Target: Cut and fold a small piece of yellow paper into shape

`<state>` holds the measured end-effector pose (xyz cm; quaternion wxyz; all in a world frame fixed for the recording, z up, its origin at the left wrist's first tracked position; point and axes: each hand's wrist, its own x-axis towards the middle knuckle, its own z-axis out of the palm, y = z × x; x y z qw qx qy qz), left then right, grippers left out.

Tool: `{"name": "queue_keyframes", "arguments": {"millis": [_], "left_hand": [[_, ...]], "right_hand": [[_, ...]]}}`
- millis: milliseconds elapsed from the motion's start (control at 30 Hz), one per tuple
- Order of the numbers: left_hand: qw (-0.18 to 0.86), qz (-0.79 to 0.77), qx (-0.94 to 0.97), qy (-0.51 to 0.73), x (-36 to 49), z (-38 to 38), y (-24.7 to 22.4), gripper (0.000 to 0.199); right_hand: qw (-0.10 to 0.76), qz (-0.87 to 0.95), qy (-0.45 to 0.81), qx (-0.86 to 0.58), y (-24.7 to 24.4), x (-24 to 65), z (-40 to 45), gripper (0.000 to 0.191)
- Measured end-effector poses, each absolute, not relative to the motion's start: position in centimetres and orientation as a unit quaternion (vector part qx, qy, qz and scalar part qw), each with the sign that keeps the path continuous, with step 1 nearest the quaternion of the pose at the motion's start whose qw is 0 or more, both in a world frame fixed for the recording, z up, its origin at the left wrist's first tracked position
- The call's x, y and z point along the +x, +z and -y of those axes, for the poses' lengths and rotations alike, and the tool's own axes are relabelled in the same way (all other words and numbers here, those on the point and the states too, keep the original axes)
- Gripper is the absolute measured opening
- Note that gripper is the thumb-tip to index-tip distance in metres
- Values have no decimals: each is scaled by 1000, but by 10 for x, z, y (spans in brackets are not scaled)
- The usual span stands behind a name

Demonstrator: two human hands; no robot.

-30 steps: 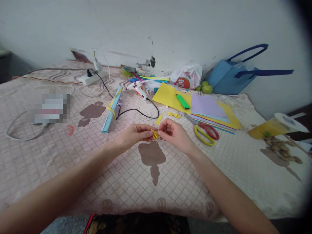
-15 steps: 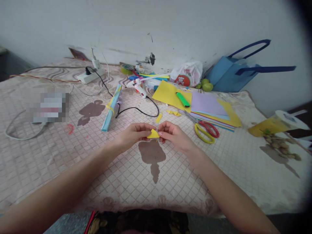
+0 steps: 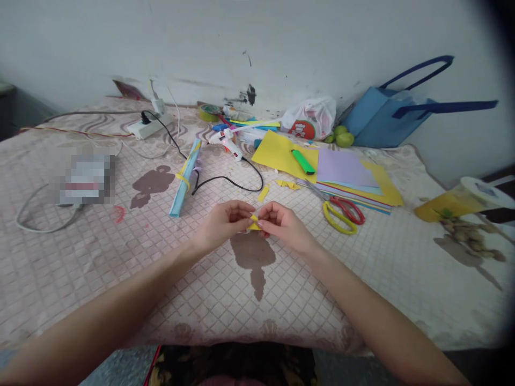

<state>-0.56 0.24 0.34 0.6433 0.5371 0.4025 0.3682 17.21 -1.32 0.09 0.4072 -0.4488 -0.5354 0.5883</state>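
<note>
A small folded piece of yellow paper [image 3: 254,225] is pinched between my two hands, above the middle of the table. My left hand [image 3: 225,224] grips its left side, and my right hand [image 3: 279,222] grips its right side; both thumbs lie on it and partly cover it. Just beyond my fingers a short yellow strip [image 3: 263,193] lies on the cloth. Small folded yellow pieces [image 3: 287,185] are to the right of the strip. Scissors [image 3: 340,215] with red and yellow handles rest to the right of my right hand.
A white glue gun [image 3: 227,143] with a black cord, a rolled blue paper [image 3: 184,182], a stack of coloured sheets [image 3: 346,169] with a green cutter [image 3: 302,162], a power strip [image 3: 148,126], a blue bag [image 3: 382,120] and a yellow cup [image 3: 446,203] stand or lie around.
The fingers of both hands have closed in on the yellow paper, and less of it shows between them. My right hand's fingertips have moved slightly left. The view has shifted a little.
</note>
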Motion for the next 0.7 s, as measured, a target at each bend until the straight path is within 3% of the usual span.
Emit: {"name": "queue_keyframes", "arguments": {"millis": [267,700], "left_hand": [[782,-350,386,341,-11,-8,-4,15],[796,-330,384,330,-12,-7,-6,14]], "right_hand": [[409,479,652,-423,-3,175,11,23],[388,438,698,-413,-7,176,10,25]]}}
